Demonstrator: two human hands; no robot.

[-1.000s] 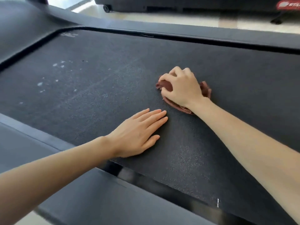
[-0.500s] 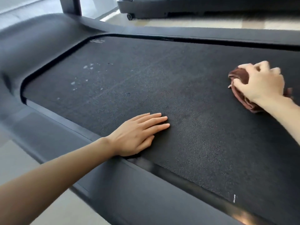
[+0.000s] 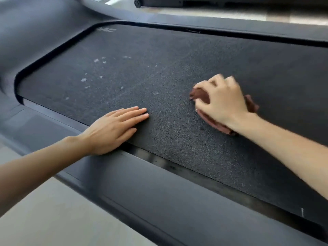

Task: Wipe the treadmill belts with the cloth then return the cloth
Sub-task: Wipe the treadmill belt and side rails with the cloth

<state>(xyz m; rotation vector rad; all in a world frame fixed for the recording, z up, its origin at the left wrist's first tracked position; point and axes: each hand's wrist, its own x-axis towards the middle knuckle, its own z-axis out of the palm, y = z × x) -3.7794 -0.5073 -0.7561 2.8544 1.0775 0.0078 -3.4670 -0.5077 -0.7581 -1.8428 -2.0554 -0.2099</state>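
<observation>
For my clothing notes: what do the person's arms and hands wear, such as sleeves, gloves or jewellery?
Nothing is worn as far as the picture shows. The left hand and the right hand have no gloves, no rings can be seen, both wrists are free of watch or band, and both forearms are without sleeves up to the picture's edge.

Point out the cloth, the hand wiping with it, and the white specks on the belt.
cloth [image 3: 201,95], head view, brown fold left of the fingers.
right hand [image 3: 224,100], head view, back of the hand.
white specks [image 3: 83,79], head view, one larger speck on the belt.
</observation>
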